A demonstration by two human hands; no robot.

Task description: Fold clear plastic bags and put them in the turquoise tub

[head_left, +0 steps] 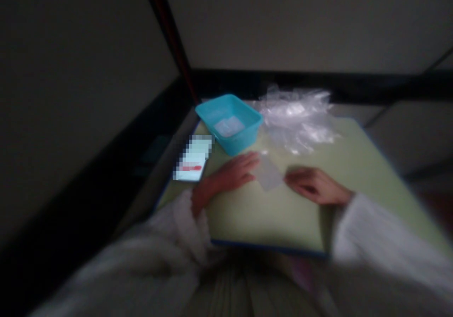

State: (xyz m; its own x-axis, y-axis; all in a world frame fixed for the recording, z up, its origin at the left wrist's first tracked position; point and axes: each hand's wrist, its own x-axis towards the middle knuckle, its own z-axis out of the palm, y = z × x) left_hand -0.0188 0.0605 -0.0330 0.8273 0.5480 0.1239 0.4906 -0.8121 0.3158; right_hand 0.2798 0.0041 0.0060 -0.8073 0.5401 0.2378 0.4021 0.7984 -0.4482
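Pale sleeves [375, 229] are extended forward. On the table [276, 220], a translucent sheet [269, 174] is apparently steadied by the open left hand [238, 171]; whether it is pinched by the curled right hand [316, 185] cannot be told.

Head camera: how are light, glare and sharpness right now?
Head view: dim, with dark surroundings; soft blur throughout, leaving fingertip contact of the left hand and right hand with the translucent sheet hard to judge; bright glints on the crumpled plastic; the phone is bright but coarsely pixelated.
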